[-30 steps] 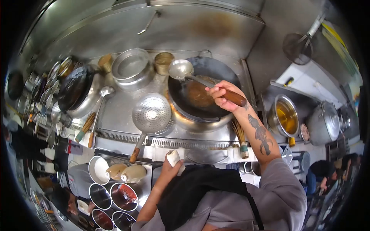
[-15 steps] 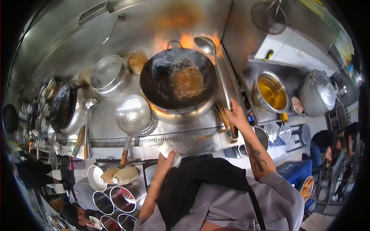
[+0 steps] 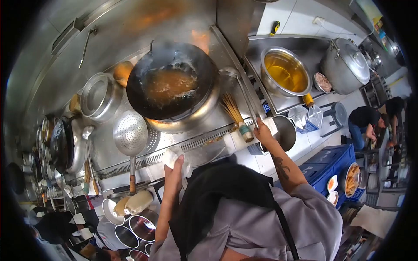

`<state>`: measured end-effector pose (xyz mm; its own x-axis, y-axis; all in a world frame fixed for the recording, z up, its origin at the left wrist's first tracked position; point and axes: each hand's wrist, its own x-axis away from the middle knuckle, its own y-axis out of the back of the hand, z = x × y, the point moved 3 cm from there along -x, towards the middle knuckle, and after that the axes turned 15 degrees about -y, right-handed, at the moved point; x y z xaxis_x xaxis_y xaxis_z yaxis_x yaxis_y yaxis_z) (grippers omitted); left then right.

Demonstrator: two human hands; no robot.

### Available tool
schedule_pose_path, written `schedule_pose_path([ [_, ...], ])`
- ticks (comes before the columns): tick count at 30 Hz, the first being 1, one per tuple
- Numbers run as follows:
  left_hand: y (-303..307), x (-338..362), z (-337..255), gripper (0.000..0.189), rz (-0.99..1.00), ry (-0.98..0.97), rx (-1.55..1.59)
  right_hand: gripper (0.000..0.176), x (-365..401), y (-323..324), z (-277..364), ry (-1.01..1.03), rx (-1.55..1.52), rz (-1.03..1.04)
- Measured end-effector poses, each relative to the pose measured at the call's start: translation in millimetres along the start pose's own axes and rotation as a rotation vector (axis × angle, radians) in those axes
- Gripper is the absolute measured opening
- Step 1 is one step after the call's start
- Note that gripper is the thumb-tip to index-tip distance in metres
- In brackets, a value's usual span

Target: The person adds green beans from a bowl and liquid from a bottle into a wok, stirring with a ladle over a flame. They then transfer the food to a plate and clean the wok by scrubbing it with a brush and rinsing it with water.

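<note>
Right hand: fingers curled closed round the handle end of the ladle, at the front edge of the table.

Ladle: long axis runs from that hand away and slightly left. Thin steel shaft, with the bowl end low beside the right rim of the wok. It seems to rest there, but I cannot tell for sure.

Right hand is the nearer one to the wok's right side. Bamboo brush lies just left of the shaft, roughly parallel.

Left hand: fingers pressed on a crumpled white cloth at the table front, below the wok.

Wok: dark, round, with brown liquid steaming and flame behind it. Perforated steel skimmer with wooden handle to its left. Shiny pot of yellow liquid to the right.
</note>
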<state>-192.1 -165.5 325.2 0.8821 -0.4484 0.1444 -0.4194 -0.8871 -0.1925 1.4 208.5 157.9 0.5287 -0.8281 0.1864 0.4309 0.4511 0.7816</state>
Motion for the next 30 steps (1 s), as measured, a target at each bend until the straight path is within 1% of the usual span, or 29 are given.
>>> schedule_pose_path([
  [1,-3.6,0.4,-1.5,0.040,0.000,0.005,0.026,0.052,1.9,1.7,3.1,0.066,0.138,-0.073],
  [2,-4.0,0.6,-0.4,0.040,0.003,0.011,0.022,0.052,1.7,3.1,4.7,0.059,0.137,-0.071],
  [4,-3.3,1.2,2.4,0.038,-0.004,0.020,-0.001,0.045,-0.3,9.3,20.3,-0.039,0.328,-0.161],
  [6,-7.5,2.2,0.0,0.038,-0.023,0.028,0.027,0.044,3.1,12.0,57.5,-0.010,0.275,-0.138],
  [8,-12.4,2.7,-3.5,0.039,-0.044,0.033,0.058,0.048,4.9,0.6,81.9,-0.229,0.313,0.211],
  [9,-15.0,2.4,-6.0,0.040,-0.026,0.023,0.058,0.048,0.7,-6.5,78.0,-0.227,0.316,0.212],
  [11,-15.2,2.0,-7.2,0.041,-0.021,0.011,0.058,0.049,-9.6,-28.0,75.8,-0.115,0.445,0.226],
  [12,-14.4,1.6,-8.3,0.041,0.000,-0.022,0.022,0.049,-16.1,-29.5,74.1,-0.106,0.448,0.232],
  [14,-10.5,0.8,-7.1,0.042,0.010,-0.055,-0.009,0.047,-27.5,-13.4,77.4,-0.120,0.139,0.220],
  [15,-5.9,1.2,-4.0,0.042,-0.009,-0.048,-0.020,0.040,-23.7,-1.0,76.8,-0.135,-0.012,0.289],
  [16,-2.2,1.7,-1.9,0.043,-0.026,-0.040,-0.031,0.040,-12.9,9.8,80.6,-0.130,-0.005,0.294],
  [18,0.4,2.3,-4.4,0.044,-0.060,-0.023,0.004,0.035,7.9,18.9,77.8,-0.407,-0.649,0.550],
  [19,1.7,3.2,-4.9,0.045,-0.090,-0.006,0.034,0.035,6.0,19.7,71.3,-0.400,-0.636,0.554],
  [21,6.9,4.9,-5.5,0.046,-0.113,-0.015,0.050,0.033,-0.5,11.9,48.9,-0.729,-0.662,0.678],
  [22,10.3,4.1,-7.1,0.047,-0.125,-0.025,0.059,0.034,-7.1,15.0,44.9,-0.778,-0.726,0.642],
  [24,16.3,7.4,-12.3,0.047,-0.161,-0.037,0.071,0.035,-3.4,48.8,78.7,-0.684,-0.748,0.514],
  [26,24.5,9.6,-12.7,0.048,-0.196,-0.054,0.082,0.038,-11.6,76.6,115.9,-0.506,-0.713,0.546],
  [27,28.6,10.3,-8.4,0.047,-0.186,-0.045,0.081,0.040,-13.4,92.1,146.3,-0.370,-0.700,0.585],
  [28,31.9,11.5,-6.1,0.046,-0.172,-0.035,0.078,0.042,-17.2,105.4,178.7,-0.265,-0.569,0.630],
  [29,33.3,14.3,-7.7,0.040,-0.167,-0.081,0.037,0.044,-25.1,112.4,207.6,-0.042,-0.363,0.572],
  [30,32.5,18.1,-14.8,0.040,-0.185,-0.091,0.043,0.046,-30.2,116.8,235.9,0.179,-0.159,0.503],
])
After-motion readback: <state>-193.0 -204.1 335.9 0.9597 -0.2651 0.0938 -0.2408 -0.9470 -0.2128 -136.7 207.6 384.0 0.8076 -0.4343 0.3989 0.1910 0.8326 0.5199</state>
